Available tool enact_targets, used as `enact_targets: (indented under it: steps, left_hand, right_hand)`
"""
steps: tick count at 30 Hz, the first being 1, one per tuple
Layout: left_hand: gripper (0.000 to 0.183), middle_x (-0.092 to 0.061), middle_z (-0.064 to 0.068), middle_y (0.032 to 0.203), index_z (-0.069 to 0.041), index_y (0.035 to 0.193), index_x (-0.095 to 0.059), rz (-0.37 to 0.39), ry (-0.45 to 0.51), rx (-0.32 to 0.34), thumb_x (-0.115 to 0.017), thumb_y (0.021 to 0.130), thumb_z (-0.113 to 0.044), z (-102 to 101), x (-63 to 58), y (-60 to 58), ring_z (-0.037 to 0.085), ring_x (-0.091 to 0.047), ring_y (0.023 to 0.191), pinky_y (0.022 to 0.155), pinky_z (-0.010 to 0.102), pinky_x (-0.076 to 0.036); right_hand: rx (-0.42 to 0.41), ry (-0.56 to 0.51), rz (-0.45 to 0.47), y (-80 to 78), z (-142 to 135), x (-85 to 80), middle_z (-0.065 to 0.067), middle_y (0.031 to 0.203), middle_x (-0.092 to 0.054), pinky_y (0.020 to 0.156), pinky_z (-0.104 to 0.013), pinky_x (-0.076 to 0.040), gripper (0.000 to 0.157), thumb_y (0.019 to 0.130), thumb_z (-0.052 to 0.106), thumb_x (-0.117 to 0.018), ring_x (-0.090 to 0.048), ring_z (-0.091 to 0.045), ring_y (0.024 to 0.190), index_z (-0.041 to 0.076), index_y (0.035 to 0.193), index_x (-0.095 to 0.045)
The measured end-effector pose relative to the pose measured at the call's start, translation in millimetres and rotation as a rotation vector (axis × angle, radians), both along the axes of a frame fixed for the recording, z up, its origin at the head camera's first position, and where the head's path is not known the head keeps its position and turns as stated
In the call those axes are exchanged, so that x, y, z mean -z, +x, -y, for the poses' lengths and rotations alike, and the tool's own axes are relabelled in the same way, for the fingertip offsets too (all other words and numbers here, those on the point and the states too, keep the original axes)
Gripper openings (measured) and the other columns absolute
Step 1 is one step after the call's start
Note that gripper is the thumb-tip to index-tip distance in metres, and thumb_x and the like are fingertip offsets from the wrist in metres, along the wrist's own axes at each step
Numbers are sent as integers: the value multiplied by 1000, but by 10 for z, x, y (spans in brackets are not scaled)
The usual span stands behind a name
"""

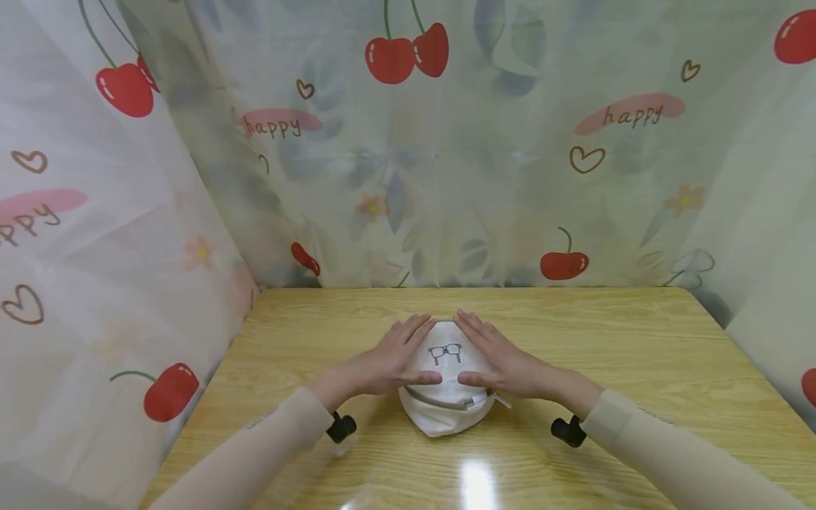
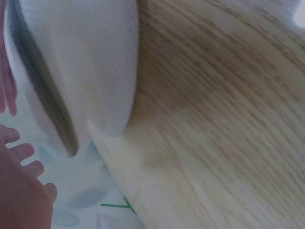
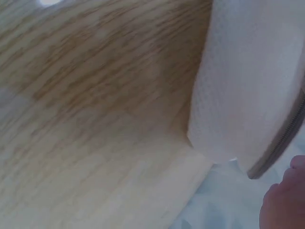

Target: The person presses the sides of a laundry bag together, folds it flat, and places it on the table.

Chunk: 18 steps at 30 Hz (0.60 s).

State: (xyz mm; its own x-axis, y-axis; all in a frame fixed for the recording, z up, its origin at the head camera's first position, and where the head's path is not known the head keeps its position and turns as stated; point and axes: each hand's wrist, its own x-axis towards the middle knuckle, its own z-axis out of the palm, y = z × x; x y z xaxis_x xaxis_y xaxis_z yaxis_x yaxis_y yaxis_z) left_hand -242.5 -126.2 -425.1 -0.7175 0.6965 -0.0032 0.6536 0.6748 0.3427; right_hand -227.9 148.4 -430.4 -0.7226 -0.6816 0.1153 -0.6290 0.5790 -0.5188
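Note:
A white mesh zip pouch (image 1: 446, 419) with a glasses drawing on top stands on the wooden table in front of me. My left hand (image 1: 397, 360) lies against its left side, fingers extended and slanting toward the top. On the opposite side my right hand (image 1: 502, 361) mirrors it, both thumbs pointing inward across the front. The pouch's grey-brown zipper (image 2: 43, 86) runs along its side and appears closed in the left wrist view. From the right wrist, the pouch's rounded wall (image 3: 243, 90) and zipper end (image 3: 274, 155) show beside the hand.
The wooden table (image 1: 306, 319) extends around the pouch to a patterned curtain (image 1: 497, 163) at the back and sides. Small black cameras hang under the left wrist (image 1: 341, 428) and right wrist (image 1: 569, 431). A white tag (image 1: 501, 401) sticks out at the pouch's right.

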Motion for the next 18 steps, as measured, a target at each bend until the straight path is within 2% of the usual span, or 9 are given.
enact_targets:
  steps: [10,14,18]
  left_hand:
    - [103,7,11,164,-11,158,3,41,-42,16,-44,90,-73,-38,232,-2,28,6,150,120,43,-1]
    - [105,10,10,164,-10,158,3,56,-56,22,-44,89,-73,-38,294,9,29,6,150,120,42,-2]
    - [107,11,12,163,-8,158,3,52,-109,35,-41,88,-76,-24,352,24,32,6,150,120,42,-3]
  right_hand:
    - [-32,42,8,4,29,157,-7,164,4,118,-53,-5,92,96,51,-56,0,-27,150,10,159,-3]
    - [-44,57,-13,5,31,233,-10,164,1,118,-53,-6,92,96,50,-57,-2,-31,150,7,158,-5]
    - [-73,82,-46,0,36,320,-15,164,-6,117,-54,-8,91,96,50,-57,-4,-36,149,4,157,-8]
